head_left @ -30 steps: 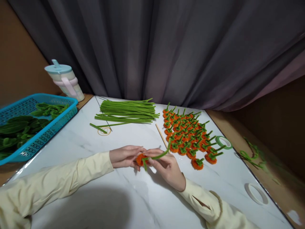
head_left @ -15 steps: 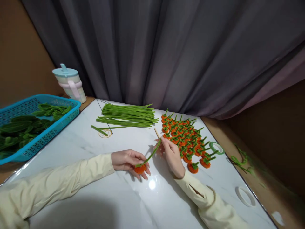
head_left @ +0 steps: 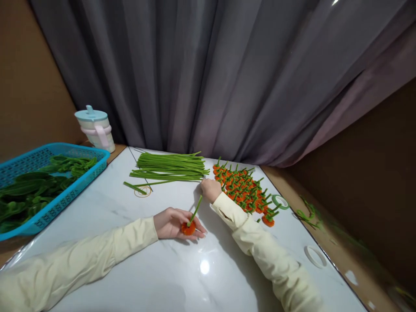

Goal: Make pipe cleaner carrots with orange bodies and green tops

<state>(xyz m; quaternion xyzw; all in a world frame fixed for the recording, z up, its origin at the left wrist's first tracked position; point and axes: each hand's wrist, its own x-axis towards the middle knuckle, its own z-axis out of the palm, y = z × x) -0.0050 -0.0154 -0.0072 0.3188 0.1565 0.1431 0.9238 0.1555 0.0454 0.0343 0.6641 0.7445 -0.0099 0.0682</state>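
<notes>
An orange fuzzy pipe-cleaner flower (head_left: 188, 228) with a green stem rests in my left hand (head_left: 172, 222), thumb over it and the other fingers stretched beneath. Its stem points up and slightly right. My right hand (head_left: 210, 189) is farther forward, fingers curled down by the table between the right end of the green pipe cleaners (head_left: 172, 167) and the orange flowers (head_left: 242, 186). Whatever its fingers grip is hidden behind the hand. Those flowers stand in a dense group, short green stems sticking up, partly covered by my right sleeve.
A blue basket (head_left: 104, 158) with green leaf pieces stands left, a lidded cup (head_left: 97, 130) behind it. Rubber bands (head_left: 143, 191) lie near the pipe cleaners. Green tape (head_left: 280, 202) and a white ring (head_left: 315, 256) lie to the right. A grey curtain (head_left: 195, 78) hangs behind the table.
My right hand has let go of the flower's stem and moved forward and left toward the pipe cleaners. The wooden stick it held is out of sight. The stem now stands more upright.
</notes>
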